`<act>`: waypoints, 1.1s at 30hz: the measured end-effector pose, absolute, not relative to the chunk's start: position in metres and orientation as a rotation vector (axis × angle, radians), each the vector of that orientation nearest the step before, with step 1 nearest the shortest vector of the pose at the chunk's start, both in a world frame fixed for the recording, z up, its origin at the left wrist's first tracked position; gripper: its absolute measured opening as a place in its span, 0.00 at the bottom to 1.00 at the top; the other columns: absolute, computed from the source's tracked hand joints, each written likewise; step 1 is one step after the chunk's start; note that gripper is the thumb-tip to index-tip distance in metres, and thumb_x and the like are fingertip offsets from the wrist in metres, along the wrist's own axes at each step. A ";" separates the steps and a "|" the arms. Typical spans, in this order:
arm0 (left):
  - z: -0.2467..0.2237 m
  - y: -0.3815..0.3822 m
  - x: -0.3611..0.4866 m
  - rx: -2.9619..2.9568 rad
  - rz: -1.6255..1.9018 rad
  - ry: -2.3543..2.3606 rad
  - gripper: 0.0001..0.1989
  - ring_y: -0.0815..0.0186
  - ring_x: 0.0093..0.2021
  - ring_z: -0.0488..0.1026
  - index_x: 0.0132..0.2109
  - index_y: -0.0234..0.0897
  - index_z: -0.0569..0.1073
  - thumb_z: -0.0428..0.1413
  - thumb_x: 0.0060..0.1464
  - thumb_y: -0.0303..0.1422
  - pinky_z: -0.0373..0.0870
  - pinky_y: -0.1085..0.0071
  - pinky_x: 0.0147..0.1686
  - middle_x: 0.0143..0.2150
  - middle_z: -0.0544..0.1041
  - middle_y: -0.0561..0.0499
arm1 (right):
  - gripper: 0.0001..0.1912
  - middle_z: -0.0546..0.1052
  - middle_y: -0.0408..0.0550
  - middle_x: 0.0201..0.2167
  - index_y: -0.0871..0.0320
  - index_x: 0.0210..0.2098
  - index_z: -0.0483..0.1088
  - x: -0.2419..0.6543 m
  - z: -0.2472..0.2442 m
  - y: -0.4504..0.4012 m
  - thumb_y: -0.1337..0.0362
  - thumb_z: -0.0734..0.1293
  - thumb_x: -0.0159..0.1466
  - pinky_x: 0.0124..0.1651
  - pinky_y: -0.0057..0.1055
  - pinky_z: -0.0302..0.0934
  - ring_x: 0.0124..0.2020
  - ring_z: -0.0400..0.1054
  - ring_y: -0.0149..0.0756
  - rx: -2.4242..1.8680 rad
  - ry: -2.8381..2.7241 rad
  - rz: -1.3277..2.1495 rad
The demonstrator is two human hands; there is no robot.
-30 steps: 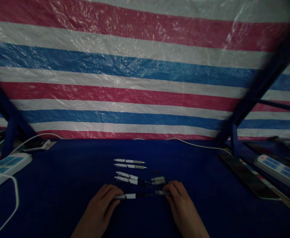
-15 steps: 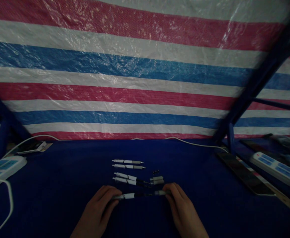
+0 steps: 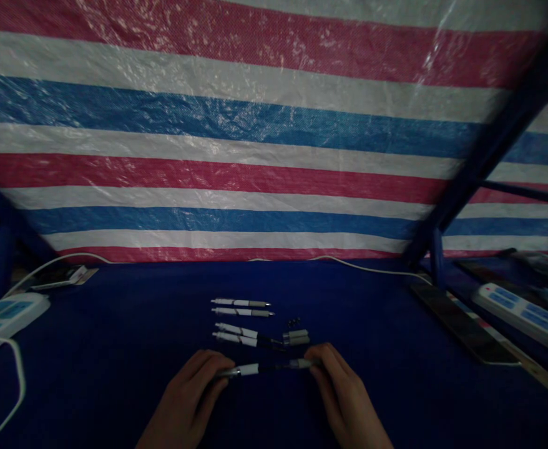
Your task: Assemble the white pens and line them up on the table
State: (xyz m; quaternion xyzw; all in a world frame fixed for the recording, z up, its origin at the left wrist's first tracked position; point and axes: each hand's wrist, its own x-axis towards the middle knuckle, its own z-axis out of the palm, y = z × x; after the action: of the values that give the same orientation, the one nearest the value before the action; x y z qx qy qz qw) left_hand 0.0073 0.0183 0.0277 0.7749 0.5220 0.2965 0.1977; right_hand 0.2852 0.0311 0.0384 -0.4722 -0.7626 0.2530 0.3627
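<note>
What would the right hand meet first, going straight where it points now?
Beyond the grey piece it holds, the right hand would likely meet the two loose grey grips first; depth is unclear.

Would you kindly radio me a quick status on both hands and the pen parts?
Left hand pinching white barrel; right hand pinching grey grip. Dark refill between them. Two loose grips just beyond, off the line between hands.

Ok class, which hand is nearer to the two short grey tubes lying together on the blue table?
Right. The right hand is just below and right of the grey tubes in view; the left hand, holding a white pen barrel, is farther off, below and left.
</note>
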 end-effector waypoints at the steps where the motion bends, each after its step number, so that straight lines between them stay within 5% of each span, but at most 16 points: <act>1: 0.028 0.019 0.007 2.169 0.829 1.461 0.11 0.62 0.44 0.76 0.47 0.47 0.72 0.50 0.63 0.27 0.74 0.65 0.47 0.44 0.77 0.53 | 0.11 0.72 0.45 0.37 0.51 0.42 0.64 0.286 0.039 0.031 0.71 0.53 0.70 0.38 0.30 0.66 0.36 0.71 0.36 -1.205 -1.958 0.652; 22: 0.047 0.020 0.034 2.089 0.709 1.244 0.09 0.65 0.43 0.76 0.46 0.46 0.72 0.50 0.64 0.28 0.71 0.73 0.44 0.43 0.77 0.54 | 0.12 0.73 0.44 0.36 0.51 0.42 0.66 0.283 0.033 0.030 0.71 0.55 0.70 0.38 0.26 0.66 0.35 0.72 0.34 -1.117 -2.010 0.677; 33: 0.037 0.018 0.035 1.937 0.775 1.228 0.10 0.65 0.40 0.76 0.43 0.44 0.76 0.54 0.59 0.25 0.70 0.72 0.40 0.39 0.78 0.52 | 0.17 0.77 0.43 0.30 0.54 0.38 0.69 0.284 0.032 0.027 0.57 0.52 0.73 0.33 0.24 0.63 0.29 0.73 0.33 -1.193 -2.038 0.749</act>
State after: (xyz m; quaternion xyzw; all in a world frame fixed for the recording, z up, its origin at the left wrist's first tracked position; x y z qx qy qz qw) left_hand 0.0347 0.0180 0.0369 0.7488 0.4746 0.2997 0.3526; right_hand 0.2839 0.0266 0.0323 -0.4551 -0.7778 0.2857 0.3260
